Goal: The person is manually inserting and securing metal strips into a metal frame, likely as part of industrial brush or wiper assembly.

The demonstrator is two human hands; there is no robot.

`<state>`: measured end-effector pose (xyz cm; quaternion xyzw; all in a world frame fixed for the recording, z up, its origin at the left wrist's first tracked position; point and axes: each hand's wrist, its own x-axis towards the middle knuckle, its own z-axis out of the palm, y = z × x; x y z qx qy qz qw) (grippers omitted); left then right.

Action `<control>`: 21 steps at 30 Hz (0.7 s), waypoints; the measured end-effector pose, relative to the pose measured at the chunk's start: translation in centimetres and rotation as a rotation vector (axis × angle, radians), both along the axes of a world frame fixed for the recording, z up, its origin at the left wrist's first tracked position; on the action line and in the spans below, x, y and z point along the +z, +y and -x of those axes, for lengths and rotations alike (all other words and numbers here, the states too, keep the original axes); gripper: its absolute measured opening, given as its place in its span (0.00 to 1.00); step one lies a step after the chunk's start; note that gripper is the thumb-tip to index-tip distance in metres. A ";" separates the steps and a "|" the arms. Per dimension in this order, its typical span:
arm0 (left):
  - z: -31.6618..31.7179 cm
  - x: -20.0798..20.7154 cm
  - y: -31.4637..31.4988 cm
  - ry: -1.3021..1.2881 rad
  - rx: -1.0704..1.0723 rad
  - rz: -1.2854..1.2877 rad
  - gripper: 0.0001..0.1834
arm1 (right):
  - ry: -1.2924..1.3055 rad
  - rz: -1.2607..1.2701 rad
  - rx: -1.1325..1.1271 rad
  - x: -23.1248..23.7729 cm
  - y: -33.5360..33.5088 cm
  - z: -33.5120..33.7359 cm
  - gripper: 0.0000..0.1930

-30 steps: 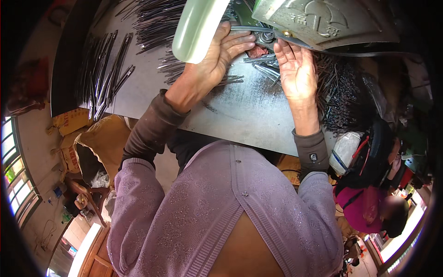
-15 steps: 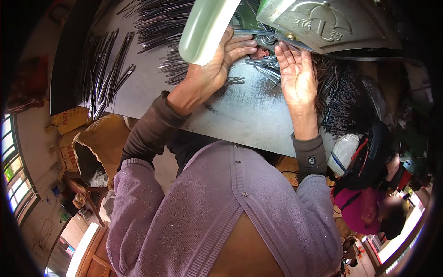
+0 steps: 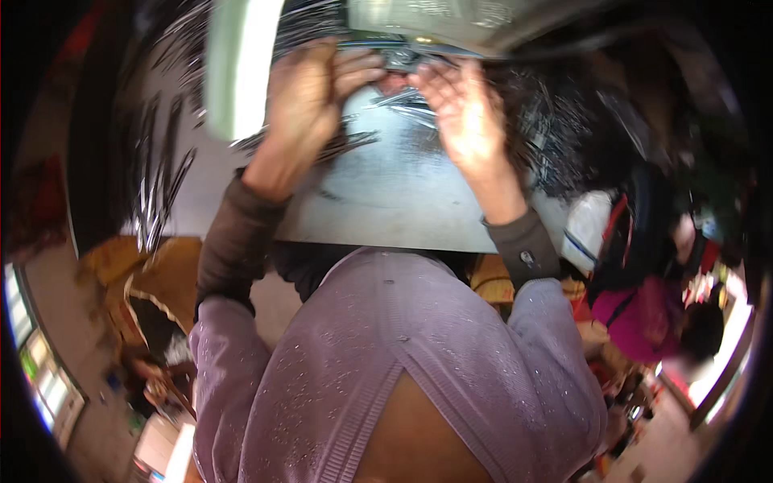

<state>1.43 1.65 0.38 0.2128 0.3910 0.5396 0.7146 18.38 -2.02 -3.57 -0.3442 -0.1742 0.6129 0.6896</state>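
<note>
My left hand point(image 3: 310, 105) is at the far side of the grey metal tabletop point(image 3: 386, 213), its fingers bent around the end of some thin metal rods point(image 3: 362, 45). These rods run right toward a small metal fitting point(image 3: 403, 58) under a large grey-green machine housing point(image 3: 435, 18). To the right of the fitting, my right hand point(image 3: 467, 121) is open, palm up, with fingers stretched toward it. A reddish lump point(image 3: 393, 82) lies between the hands, beside a few loose rods point(image 3: 411, 105). Motion blur smears the fingertips.
A pale, bright lamp tube point(image 3: 241, 72) hangs over my left hand. Bundles of rods lie at the left point(image 3: 157, 173), with a dark heap of rods point(image 3: 555, 133) at the right. Below the table's left edge stand yellow sacks point(image 3: 173, 270). A person in magenta point(image 3: 632, 322) is at the right.
The view has shifted, so hands, lamp and housing all appear further left, and the picture is more blurred. Both hands keep about the same place at the fitting.
</note>
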 end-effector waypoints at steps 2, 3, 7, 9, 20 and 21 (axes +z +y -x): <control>0.8 -0.7 0.7 -0.041 -0.004 -0.041 0.07 | -0.028 -0.027 0.069 0.6 -0.4 0.2 0.19; 0.8 -0.7 1.0 -0.059 -0.011 -0.031 0.06 | -0.019 -0.006 0.073 0.9 -0.6 -0.1 0.19; 1.2 -1.3 1.9 -0.092 -0.096 -0.016 0.05 | -0.199 0.042 0.405 2.2 -3.6 -3.8 0.19; 1.8 -1.3 2.1 -0.059 -0.132 -0.014 0.06 | -0.496 0.068 0.530 3.8 -5.7 -7.1 0.14; -3.0 0.2 -5.4 0.065 -0.645 0.044 0.07 | -2.022 -0.374 -0.001 5.1 -6.3 -11.4 0.09; -3.0 0.8 -5.9 0.132 -0.673 0.061 0.08 | -2.042 -0.408 0.043 4.9 -6.2 -11.1 0.10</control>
